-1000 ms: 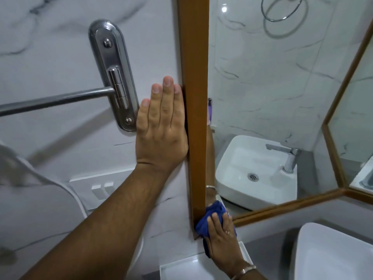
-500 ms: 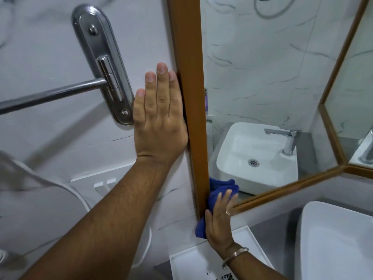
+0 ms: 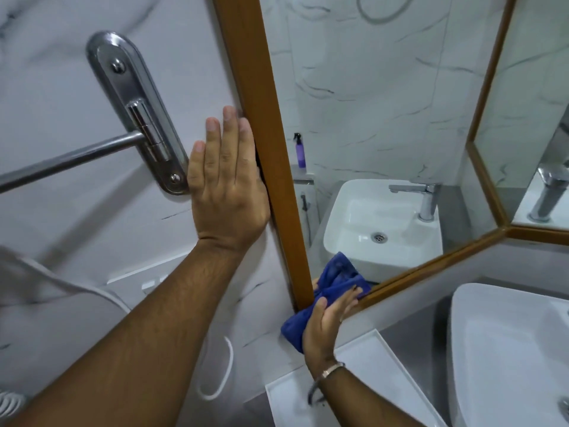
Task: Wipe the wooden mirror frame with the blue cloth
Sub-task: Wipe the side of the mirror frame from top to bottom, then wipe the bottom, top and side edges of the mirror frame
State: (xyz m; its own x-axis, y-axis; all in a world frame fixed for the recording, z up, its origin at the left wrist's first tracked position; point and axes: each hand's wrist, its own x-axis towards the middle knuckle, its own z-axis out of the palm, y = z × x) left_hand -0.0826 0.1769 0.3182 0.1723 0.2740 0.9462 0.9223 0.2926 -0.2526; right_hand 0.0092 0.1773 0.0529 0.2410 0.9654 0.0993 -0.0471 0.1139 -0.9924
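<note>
the cloth (image 3: 334, 291) is pressed by the right hand (image 3: 324, 326), fingers bent over it, onto the frame (image 3: 271, 143) at its lower left corner. the left hand (image 3: 226, 188) is laid flat, fingers straight, on the wall (image 3: 61, 226) beside the frame.

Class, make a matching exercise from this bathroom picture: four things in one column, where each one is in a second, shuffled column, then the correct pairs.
Things:
1. left hand
2. blue cloth
3. purple spray bottle
4. white tray

Places:
A. seen in the mirror
B. below the right hand
C. flat on the wall beside the frame
D. at the frame's bottom corner

Pairs: 1-C, 2-D, 3-A, 4-B
</note>
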